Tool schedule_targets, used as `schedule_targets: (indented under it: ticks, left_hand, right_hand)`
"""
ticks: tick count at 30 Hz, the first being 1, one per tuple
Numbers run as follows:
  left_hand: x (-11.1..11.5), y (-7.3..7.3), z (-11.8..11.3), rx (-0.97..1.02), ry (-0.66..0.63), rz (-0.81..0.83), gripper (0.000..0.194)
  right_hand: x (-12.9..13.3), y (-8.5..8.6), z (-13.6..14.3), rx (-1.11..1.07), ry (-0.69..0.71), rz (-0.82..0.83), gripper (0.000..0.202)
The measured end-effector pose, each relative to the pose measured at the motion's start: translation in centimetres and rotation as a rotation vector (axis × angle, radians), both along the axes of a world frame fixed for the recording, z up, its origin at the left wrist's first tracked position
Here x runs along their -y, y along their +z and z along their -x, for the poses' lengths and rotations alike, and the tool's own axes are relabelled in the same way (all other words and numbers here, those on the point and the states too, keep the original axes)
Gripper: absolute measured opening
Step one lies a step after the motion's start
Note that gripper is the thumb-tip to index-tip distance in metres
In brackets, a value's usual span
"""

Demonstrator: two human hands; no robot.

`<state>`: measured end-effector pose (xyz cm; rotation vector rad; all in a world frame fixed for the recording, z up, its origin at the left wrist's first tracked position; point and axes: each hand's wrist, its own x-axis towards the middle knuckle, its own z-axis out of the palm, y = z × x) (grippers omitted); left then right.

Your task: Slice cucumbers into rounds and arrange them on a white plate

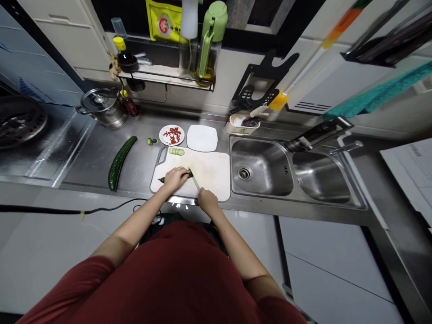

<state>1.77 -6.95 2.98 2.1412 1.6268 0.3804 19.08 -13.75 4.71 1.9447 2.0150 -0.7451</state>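
Note:
My left hand (176, 179) is closed over a long dark green chili pepper (162, 179), whose narrow end shows to the left of my fingers. It lies on a white cutting board (212, 182). Held by its handle in my right hand (207, 199) is a knife (195, 182), its blade at the pepper's right end by my left fingertips. Several pale cucumber slices (176, 151) lie in a row near the board's upper left. Behind the board are a white plate (162, 136) of chopped red pieces and a bare white square plate (202, 137).
A whole cucumber (120, 163) and small green end pieces (150, 141) lie left on the steel counter. A lidded pot (103, 108) stands behind them. To the right is a double sink (263, 166) with a faucet (347, 147). A bottle rack (165, 76) hangs above.

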Motion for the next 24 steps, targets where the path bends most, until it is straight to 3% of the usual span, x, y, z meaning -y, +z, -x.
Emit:
schedule_targets:
  ticks: [16,24]
  left_hand:
    - [-1.3,0.7,0.5,0.018,0.019,0.061,0.027]
    - [-2.1,1.0,0.9,-0.015,0.037,0.084,0.03]
  right_hand:
    - [0.5,0.6,-1.4,-0.053,-0.033,0.013,0.027]
    - [0.6,1.4,-2.8,-0.015,-0.07,-0.057,0.035]
